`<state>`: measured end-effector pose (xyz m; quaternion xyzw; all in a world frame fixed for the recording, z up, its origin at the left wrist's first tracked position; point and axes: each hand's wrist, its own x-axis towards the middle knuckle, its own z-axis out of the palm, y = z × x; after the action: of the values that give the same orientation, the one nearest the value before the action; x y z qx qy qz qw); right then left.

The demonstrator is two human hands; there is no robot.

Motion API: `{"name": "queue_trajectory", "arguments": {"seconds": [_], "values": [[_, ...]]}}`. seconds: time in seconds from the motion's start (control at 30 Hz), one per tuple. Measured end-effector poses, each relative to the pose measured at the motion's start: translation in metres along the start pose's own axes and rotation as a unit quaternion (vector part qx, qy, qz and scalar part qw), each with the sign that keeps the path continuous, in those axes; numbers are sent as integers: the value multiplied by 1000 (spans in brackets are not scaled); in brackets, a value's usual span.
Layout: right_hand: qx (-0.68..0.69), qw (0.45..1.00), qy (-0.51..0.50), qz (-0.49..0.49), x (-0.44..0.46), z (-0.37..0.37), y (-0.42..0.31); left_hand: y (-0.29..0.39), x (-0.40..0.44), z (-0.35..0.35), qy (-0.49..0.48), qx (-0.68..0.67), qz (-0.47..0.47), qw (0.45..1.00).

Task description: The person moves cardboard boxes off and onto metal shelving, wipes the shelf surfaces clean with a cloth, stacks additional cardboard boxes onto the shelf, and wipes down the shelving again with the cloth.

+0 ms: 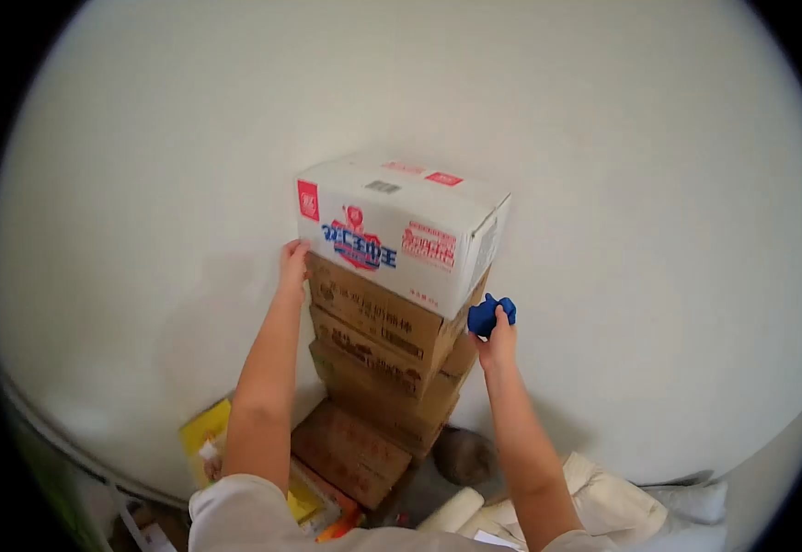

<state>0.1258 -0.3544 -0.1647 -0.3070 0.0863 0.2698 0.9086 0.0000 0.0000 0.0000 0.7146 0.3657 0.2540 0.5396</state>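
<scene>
A white cardboard box with red and blue print sits on top of a tall stack of brown cartons. My left hand rests at the stack's left edge, its fingers against the lower left corner of the white box and the brown carton under it. In my right hand is a bunched blue cloth, gripped beside the right side of the stack. From this angle I cannot tell whether the cloth touches the cartons.
A wide pale wall stands behind the stack. Low on the left lies a yellow package. Another brown carton sits at the stack's foot. Cream padded fabric and a dark round object are low on the right.
</scene>
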Motion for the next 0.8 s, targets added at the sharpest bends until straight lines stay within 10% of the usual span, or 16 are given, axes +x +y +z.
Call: {"name": "queue_trajectory", "arguments": {"seconds": [0.5,0.57,0.8], "values": [[67,978,197,30,152,28,28,-11,65,4,86,40,69,993],[65,986,143,57,147,29,20,19,32,38,295,177,109,933],[58,977,109,176,117,14,1,53,60,40,333,274,371,822]]}}
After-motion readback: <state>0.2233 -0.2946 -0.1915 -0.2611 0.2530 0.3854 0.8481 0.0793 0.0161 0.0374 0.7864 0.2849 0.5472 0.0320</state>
